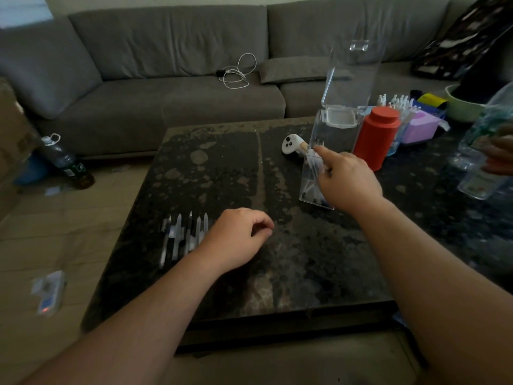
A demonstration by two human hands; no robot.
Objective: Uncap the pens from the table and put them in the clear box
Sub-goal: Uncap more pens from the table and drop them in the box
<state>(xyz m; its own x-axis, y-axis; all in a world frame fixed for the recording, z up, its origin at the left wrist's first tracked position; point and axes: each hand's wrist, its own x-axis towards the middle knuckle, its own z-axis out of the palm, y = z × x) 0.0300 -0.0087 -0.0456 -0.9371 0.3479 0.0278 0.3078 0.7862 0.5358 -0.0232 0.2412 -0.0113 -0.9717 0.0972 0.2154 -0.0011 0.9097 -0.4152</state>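
On the dark tabletop (236,168), a row of pens (183,234) lies near the left edge, side by side, tips pointing away. Left hand (238,237) rests just right of the row, fingers (262,226) curled loosely together, nothing visibly held. Right hand (347,179) is at the clear box (327,151), which stands right of centre with its lid (355,70) flipped up. Index finger extended over the box mouth, other fingers folded; looks like a pen is being released or pushed into the box, but blur hides whether anything is pinched, cannot tell. A few pens seem to sit inside already. Judged step: dropping one pen in, several left in the row. To do it well: let the pen fall tip down, fully inside, avoid nudging the tall light box or its lid. White controller (291,144) and red canister (377,137) stand just beside the box, so withdraw the hand straight back.
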